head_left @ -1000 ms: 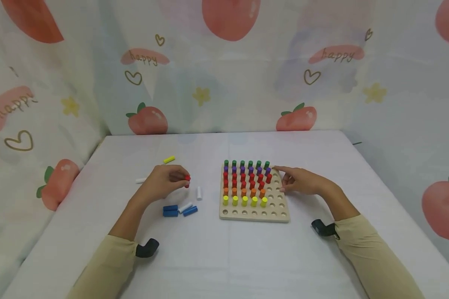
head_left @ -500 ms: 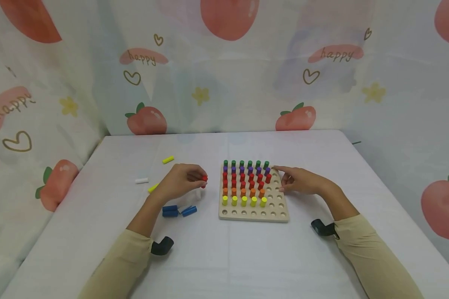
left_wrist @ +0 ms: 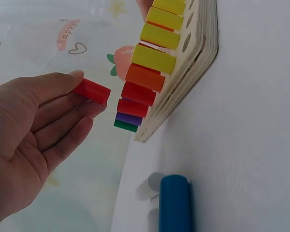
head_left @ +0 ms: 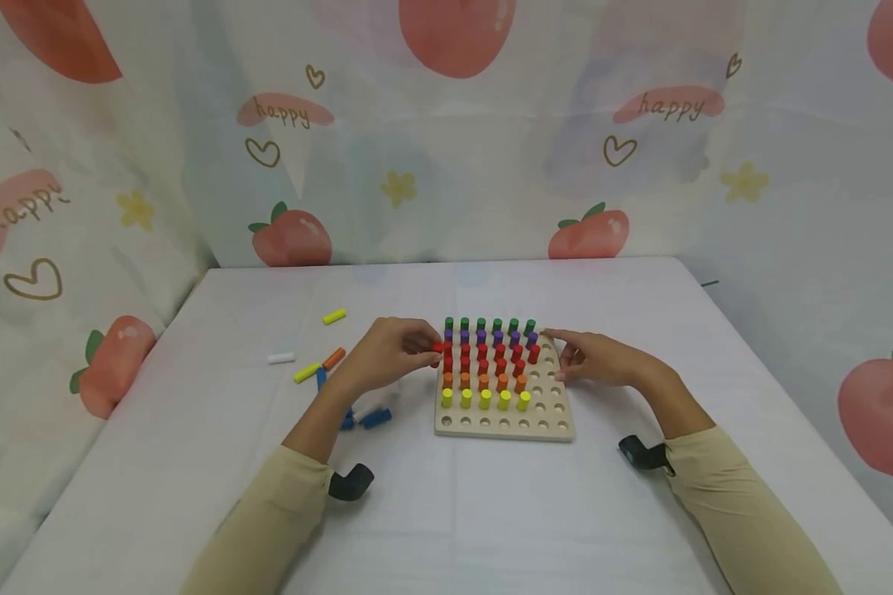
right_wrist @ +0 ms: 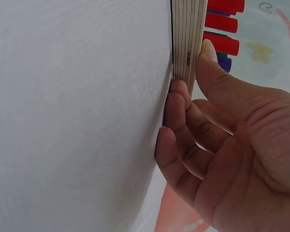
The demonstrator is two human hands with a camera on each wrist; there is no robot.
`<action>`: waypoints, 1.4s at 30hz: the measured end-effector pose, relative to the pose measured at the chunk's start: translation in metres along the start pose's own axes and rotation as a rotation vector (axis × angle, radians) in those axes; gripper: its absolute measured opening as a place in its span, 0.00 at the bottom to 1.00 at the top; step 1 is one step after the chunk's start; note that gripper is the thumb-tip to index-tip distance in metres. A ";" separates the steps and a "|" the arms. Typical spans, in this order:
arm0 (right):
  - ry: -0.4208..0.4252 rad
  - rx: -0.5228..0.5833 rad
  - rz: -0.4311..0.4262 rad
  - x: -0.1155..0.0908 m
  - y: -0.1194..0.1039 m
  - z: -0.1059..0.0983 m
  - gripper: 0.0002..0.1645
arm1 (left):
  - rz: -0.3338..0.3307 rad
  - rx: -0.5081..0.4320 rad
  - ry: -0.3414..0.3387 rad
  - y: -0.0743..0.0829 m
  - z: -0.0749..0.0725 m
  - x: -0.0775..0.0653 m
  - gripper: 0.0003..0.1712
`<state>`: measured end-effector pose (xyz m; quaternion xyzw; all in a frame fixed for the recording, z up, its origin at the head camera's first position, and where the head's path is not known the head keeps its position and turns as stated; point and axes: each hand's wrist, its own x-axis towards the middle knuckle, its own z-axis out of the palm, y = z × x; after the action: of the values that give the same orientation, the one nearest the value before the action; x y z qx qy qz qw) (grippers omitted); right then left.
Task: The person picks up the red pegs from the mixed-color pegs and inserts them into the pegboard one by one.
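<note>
My left hand (head_left: 396, 354) pinches a red peg (left_wrist: 93, 92) between thumb and fingertips. It is at the left edge of a wooden pegboard (head_left: 503, 431), and the held peg overlaps the red pegs there in the head view. Upright pegs stand on the board in rows: green (head_left: 481, 325), purple (head_left: 498, 340), two of red (head_left: 483, 368), orange (head_left: 502, 383) and yellow (head_left: 485, 401). My right hand (head_left: 603, 361) grips the board's right side, its thumb on the top face and the other fingertips against the layered edge (right_wrist: 188, 43).
Loose pegs lie left of the board: a white one (head_left: 281, 358), an orange one (head_left: 334, 358), yellow ones (head_left: 334, 316) and several blue ones (head_left: 375, 419), some partly behind the left forearm. A patterned curtain (head_left: 446, 165) hangs behind the table.
My left hand has carried the red peg rightward from over the loose pegs to the board's left edge, uncovering an orange peg. The right hand has stayed at the board.
</note>
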<state>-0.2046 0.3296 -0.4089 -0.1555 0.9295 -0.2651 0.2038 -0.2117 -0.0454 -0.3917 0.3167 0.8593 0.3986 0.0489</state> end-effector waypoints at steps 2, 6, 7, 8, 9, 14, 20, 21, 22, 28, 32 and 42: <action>0.003 -0.002 -0.003 0.000 0.000 0.000 0.48 | 0.002 -0.007 0.000 0.002 0.002 0.003 0.12; 0.005 0.002 -0.009 -0.001 0.000 -0.001 0.48 | -0.002 -0.023 0.003 0.005 0.008 0.010 0.11; 0.005 0.003 -0.008 -0.001 0.000 -0.001 0.48 | -0.004 -0.028 0.004 0.005 0.009 0.011 0.11; 0.003 0.005 -0.007 -0.001 0.000 -0.001 0.48 | -0.008 -0.033 0.005 0.006 0.011 0.012 0.11; 0.001 0.007 -0.006 -0.001 0.000 -0.001 0.48 | -0.009 -0.038 0.006 0.006 0.012 0.013 0.11; -0.001 0.006 -0.003 -0.001 0.001 0.000 0.48 | -0.014 -0.044 0.002 0.010 0.018 0.018 0.11; 0.004 0.006 -0.013 -0.003 0.001 0.000 0.47 | 0.006 -0.055 -0.016 0.015 0.025 0.025 0.11; 0.005 0.006 -0.014 -0.003 0.001 0.000 0.47 | 0.009 -0.057 -0.020 0.016 0.026 0.026 0.12; 0.004 0.008 -0.015 -0.003 0.001 0.000 0.47 | 0.010 -0.058 -0.024 0.016 0.028 0.028 0.12; 0.006 0.001 -0.008 -0.002 0.001 0.000 0.47 | 0.003 -0.062 -0.036 0.020 0.035 0.033 0.11; 0.005 -0.004 -0.002 -0.001 0.001 0.000 0.47 | 0.005 -0.072 -0.033 0.023 0.038 0.036 0.11; 0.000 0.021 0.005 0.000 0.001 0.000 0.48 | 0.009 -0.103 -0.051 0.030 0.049 0.044 0.11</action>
<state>-0.2049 0.3307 -0.4098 -0.1513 0.9270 -0.2742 0.2062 -0.2152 0.0272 -0.3962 0.3276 0.8348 0.4342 0.0854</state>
